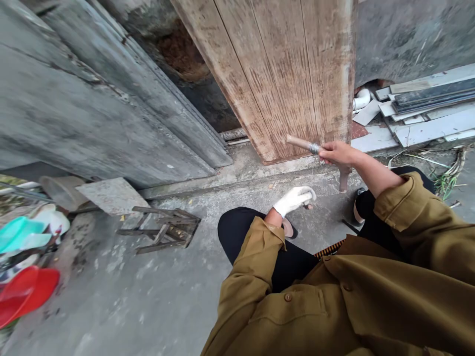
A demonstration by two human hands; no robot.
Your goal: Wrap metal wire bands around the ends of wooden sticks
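A wooden stick (299, 142), like a tool handle, points left in my bare right hand (336, 152), whose fingers are closed round its near end. Thin silvery wire (314, 148) is wound in a coil about the stick just beyond my fingers. From the coil a faint strand runs down toward my left hand (296, 200). That hand wears a white glove and its fingers are curled together on the strand; the wire's end is hard to make out. Both hands are above the concrete ground, between my knees and a wooden panel.
The wooden plank panel (278, 74) leans on the wall ahead, and a grey panel (111, 109) leans at left. A small wooden stool (163, 230) lies on the ground. Boards and tiles (434, 106) are stacked at right. A red basin (27, 294) stands at far left.
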